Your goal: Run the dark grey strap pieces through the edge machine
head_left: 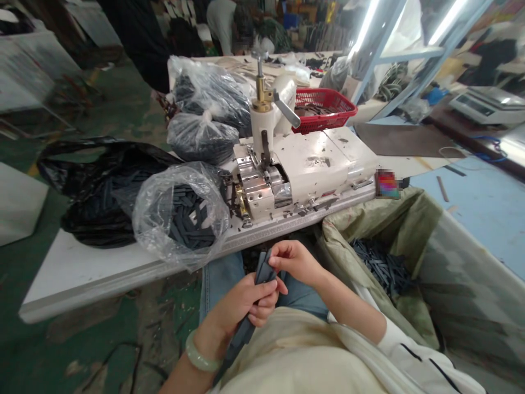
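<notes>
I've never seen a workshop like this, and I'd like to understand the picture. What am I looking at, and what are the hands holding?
This view comes from a camera worn on a person's head, looking down at their lap. Their left hand and right hand hold a dark, flexible strip. A pale green bangle circles the left wrist. Ahead, a cream-white industrial machine with metal parts sits on a white table. Beside it, a clear plastic bag holds similar dark strips, and a red basket sits behind the machine. To the right, an open sack holds more strips.
</notes>
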`<action>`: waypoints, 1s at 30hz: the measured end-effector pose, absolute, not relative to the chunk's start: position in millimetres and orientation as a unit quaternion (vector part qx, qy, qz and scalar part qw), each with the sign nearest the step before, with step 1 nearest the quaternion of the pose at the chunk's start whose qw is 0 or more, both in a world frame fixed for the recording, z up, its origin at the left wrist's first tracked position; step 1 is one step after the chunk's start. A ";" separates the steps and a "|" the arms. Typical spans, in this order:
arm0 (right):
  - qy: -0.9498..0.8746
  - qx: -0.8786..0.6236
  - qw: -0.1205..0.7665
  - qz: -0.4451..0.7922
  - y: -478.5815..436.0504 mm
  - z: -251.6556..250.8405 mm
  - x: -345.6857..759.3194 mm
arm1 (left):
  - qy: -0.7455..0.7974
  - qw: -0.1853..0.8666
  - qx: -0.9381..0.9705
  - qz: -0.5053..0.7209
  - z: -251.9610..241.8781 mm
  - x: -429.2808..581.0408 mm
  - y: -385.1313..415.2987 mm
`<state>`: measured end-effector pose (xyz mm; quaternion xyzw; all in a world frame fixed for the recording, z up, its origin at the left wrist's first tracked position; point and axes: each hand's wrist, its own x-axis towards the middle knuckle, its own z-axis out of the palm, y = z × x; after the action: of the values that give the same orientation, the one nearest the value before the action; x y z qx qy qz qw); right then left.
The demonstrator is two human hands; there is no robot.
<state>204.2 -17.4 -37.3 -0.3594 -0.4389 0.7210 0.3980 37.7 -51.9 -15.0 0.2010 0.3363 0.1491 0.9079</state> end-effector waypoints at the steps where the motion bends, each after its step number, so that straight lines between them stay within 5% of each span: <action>1: -0.439 -0.370 0.404 0.712 -17.6 -37.5 204.3 | 0.331 0.911 0.196 0.152 -13.7 37.5 -51.6; 8: -0.311 -0.502 0.579 0.562 -4.1 -39.2 224.4 | 0.352 0.898 0.192 0.183 -9.2 22.0 -45.7; 23: -0.293 -0.507 0.577 0.570 -6.8 -41.9 223.5 | 0.422 0.823 0.200 0.322 -8.5 28.7 -42.8; 30: -0.256 -0.407 0.551 0.682 -14.7 -27.6 227.9 | 0.449 0.788 0.220 0.359 -9.1 22.4 -39.5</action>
<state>227.9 -14.7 -27.6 -0.4069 -0.2563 0.6822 0.5507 22.4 -39.5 -9.1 0.2198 0.4492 0.3590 0.7880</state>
